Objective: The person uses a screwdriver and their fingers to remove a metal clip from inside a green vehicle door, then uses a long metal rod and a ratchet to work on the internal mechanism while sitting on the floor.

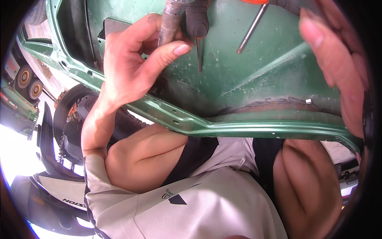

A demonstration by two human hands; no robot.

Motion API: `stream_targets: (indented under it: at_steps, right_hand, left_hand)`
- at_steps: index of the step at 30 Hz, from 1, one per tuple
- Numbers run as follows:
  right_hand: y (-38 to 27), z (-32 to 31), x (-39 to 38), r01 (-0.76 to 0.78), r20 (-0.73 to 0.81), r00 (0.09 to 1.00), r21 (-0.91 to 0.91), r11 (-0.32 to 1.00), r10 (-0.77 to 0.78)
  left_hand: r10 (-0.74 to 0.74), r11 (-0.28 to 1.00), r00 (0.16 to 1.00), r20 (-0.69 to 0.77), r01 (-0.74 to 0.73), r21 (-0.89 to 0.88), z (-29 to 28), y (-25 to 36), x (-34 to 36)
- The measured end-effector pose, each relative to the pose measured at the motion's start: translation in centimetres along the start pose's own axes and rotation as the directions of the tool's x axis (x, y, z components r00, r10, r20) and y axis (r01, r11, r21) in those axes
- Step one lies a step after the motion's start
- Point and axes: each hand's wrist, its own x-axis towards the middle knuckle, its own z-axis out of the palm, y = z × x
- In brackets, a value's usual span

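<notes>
My left hand (137, 63) has its fingers wrapped round a grey knurled metal cylinder (171, 24) at the upper middle, over a green sheet-metal panel (274, 79). Just right of it lie a dark-handled tool with a thin pointed shaft (199, 53) and a long metal shaft (251, 30) with an orange part at its top end. My right hand (334, 59) is at the upper right edge, fingers curled near a dark object that is blurred and partly hidden; I cannot make out what that is.
The panel's flanged rim (262, 130) crosses just beyond my bent bare legs (139, 159). At left are a black scooter or motorbike (59, 199), a black tyre at the top (36, 12) and, farther off, a truck's double wheels (30, 83).
</notes>
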Motion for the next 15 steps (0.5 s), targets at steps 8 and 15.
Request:
stream_targets:
  at_steps: [8,15]
  right_hand:
    - [-0.1,0.4,0.2,0.03,0.001,1.0,-0.003,1.0,-0.03]
    - [-0.3,0.1,-0.6,0.023,0.007,1.0,-0.032,0.999,-0.023]
  left_hand:
    - [-0.023,1.0,1.0,-0.007,0.023,0.012,0.1,0.3,-0.2]
    - [-0.005,0.999,1.0,-0.004,0.005,-0.045,0.3,0.3,-0.1]
